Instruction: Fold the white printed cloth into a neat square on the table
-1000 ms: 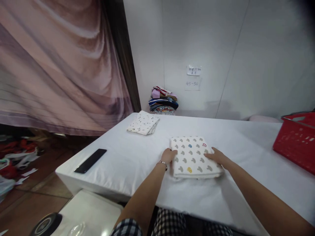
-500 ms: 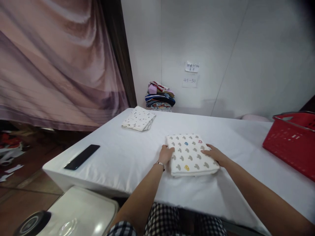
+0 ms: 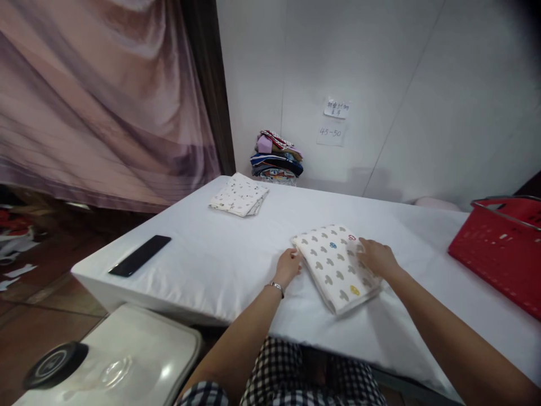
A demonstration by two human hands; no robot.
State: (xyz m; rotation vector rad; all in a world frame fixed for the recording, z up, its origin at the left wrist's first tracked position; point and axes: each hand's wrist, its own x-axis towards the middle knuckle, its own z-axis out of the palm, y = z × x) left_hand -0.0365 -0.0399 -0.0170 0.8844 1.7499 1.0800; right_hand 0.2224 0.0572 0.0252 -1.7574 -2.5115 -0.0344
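A folded white cloth [image 3: 333, 265] with grey mushroom shapes and a few coloured ones lies near the front of the table, turned at an angle. My right hand [image 3: 377, 257] grips its right side, thumb on top and the other fingers partly out of sight. At the cloth's left corner is my left hand [image 3: 289, 266], its fingers loosely bent and apart, seemingly not holding the fabric. Farther back on the left lies a second folded white cloth [image 3: 239, 194] with small dark prints.
A black phone-like slab [image 3: 141, 255] lies at the table's left side. A red basket [image 3: 499, 248] stands on the right. Beyond the back edge rises a pile of folded clothes [image 3: 276, 158]. A white lidded box [image 3: 139, 349] is below left, and a pink curtain [image 3: 105, 101] hangs behind.
The mushroom-print cloth has turned clockwise, its near edge now slanting. My right hand has moved along with it, while my left hand has come off its left edge.
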